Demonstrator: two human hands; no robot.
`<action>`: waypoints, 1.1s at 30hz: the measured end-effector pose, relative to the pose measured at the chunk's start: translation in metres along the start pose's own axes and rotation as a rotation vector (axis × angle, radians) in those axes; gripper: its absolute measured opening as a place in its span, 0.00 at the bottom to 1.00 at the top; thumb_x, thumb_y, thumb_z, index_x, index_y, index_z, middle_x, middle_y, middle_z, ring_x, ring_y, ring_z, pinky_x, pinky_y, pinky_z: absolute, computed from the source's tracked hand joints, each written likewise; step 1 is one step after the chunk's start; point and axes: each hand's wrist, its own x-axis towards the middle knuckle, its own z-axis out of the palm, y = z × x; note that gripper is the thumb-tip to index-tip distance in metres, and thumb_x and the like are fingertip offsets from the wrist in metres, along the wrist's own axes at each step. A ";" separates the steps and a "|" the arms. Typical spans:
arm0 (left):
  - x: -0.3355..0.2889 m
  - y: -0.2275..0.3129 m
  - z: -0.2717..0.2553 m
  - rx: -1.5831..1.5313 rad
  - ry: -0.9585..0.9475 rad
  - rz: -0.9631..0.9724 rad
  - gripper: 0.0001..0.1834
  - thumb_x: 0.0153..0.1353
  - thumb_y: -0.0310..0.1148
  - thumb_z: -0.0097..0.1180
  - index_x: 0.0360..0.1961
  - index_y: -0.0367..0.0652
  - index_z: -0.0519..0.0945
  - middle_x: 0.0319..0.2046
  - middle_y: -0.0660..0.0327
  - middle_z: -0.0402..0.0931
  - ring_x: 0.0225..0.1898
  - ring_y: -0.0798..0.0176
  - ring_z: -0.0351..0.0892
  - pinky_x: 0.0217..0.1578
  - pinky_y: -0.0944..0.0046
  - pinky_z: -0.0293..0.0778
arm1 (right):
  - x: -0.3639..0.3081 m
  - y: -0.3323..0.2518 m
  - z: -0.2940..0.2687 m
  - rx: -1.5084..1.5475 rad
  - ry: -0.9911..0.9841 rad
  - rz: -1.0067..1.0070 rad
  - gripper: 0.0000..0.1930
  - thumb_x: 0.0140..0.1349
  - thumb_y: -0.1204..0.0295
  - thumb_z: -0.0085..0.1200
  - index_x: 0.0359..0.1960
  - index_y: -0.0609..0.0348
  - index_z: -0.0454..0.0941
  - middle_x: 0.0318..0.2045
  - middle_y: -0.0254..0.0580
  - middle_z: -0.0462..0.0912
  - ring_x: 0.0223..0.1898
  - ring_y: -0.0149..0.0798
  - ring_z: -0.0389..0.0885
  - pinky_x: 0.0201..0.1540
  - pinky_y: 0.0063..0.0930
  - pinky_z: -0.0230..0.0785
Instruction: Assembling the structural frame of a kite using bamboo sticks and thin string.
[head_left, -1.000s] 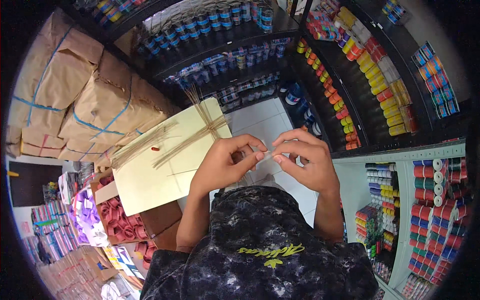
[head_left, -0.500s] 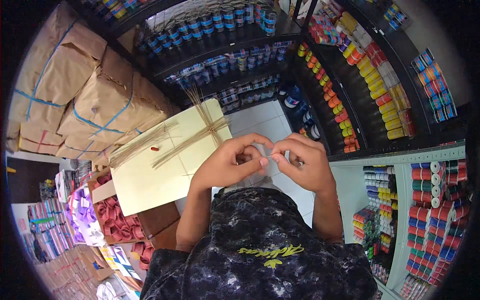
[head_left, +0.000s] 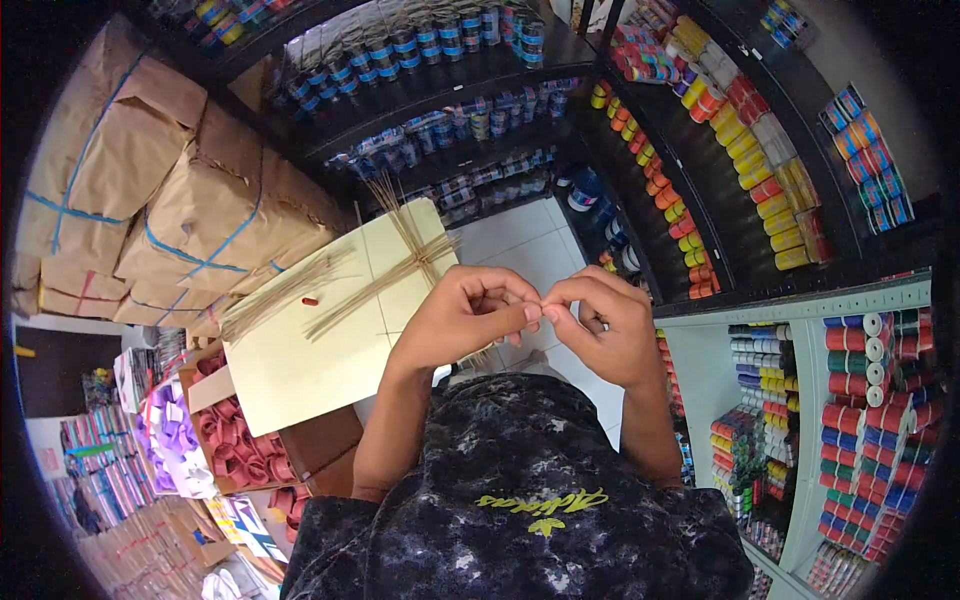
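My left hand point(head_left: 465, 318) and my right hand point(head_left: 607, 322) meet in front of my chest, thumb and forefinger of each pinched together, tip to tip. Whatever they pinch is too thin and too hidden to make out. To their left, a pale yellow board point(head_left: 300, 375) carries a loose bundle of thin brown sticks point(head_left: 285, 292). Beside it, another bundle of sticks point(head_left: 365, 297) crosses more sticks near the board's far right corner. A small red object point(head_left: 310, 301) lies between the bundles. A thin dark line runs across the board; I cannot tell what it is.
Paper-wrapped parcels point(head_left: 190, 200) tied with blue cord are stacked at the left. Below the board stands a carton of red rolled strips point(head_left: 235, 440), next to purple ones point(head_left: 170, 430). Dark shelves point(head_left: 440, 95) with jars and coloured spools stand ahead; a pale shelf unit point(head_left: 800, 350) is right.
My left fingers have closed in toward my right fingertips, narrowing the gap between the hands. The thin dark line on the board has shifted. The bundles lie as before.
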 end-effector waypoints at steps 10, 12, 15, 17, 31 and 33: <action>0.000 0.000 0.005 0.135 0.086 0.074 0.03 0.58 0.22 0.64 0.34 0.34 0.85 0.27 0.64 0.83 0.29 0.76 0.79 0.31 0.74 0.74 | -0.007 0.003 -0.003 0.001 0.033 -0.012 0.06 0.56 0.77 0.65 0.36 0.57 0.85 0.29 0.34 0.82 0.18 0.23 0.66 0.19 0.22 0.56; 0.000 0.000 0.007 0.149 0.086 0.076 0.04 0.57 0.23 0.63 0.34 0.35 0.85 0.27 0.67 0.83 0.28 0.79 0.77 0.31 0.76 0.72 | -0.008 0.003 -0.006 -0.011 0.017 -0.003 0.06 0.55 0.78 0.65 0.35 0.57 0.85 0.28 0.34 0.82 0.18 0.24 0.66 0.20 0.22 0.57; 0.000 0.000 0.008 0.179 0.088 0.083 0.05 0.56 0.23 0.62 0.34 0.36 0.86 0.27 0.69 0.83 0.28 0.81 0.75 0.30 0.77 0.70 | -0.006 0.002 -0.006 -0.012 0.021 -0.050 0.06 0.55 0.78 0.65 0.35 0.58 0.84 0.26 0.35 0.80 0.19 0.25 0.68 0.21 0.23 0.59; -0.001 0.001 0.010 0.194 0.090 0.087 0.05 0.56 0.23 0.62 0.34 0.36 0.86 0.27 0.69 0.83 0.28 0.81 0.75 0.30 0.77 0.70 | -0.006 0.000 -0.008 -0.015 0.019 -0.040 0.06 0.54 0.78 0.65 0.34 0.59 0.84 0.25 0.35 0.80 0.20 0.27 0.71 0.22 0.24 0.61; -0.003 0.005 0.012 0.253 0.105 0.126 0.06 0.54 0.24 0.62 0.33 0.36 0.86 0.26 0.68 0.82 0.29 0.79 0.76 0.32 0.74 0.71 | -0.006 0.003 -0.003 -0.014 0.022 -0.001 0.06 0.53 0.78 0.66 0.33 0.57 0.84 0.23 0.35 0.77 0.23 0.31 0.77 0.26 0.27 0.68; -0.002 0.003 0.012 0.241 0.109 0.136 0.05 0.54 0.24 0.63 0.33 0.36 0.86 0.26 0.68 0.82 0.29 0.79 0.75 0.32 0.74 0.70 | -0.005 0.003 -0.002 -0.007 0.039 -0.035 0.07 0.52 0.78 0.67 0.32 0.57 0.84 0.22 0.36 0.76 0.22 0.32 0.77 0.25 0.28 0.68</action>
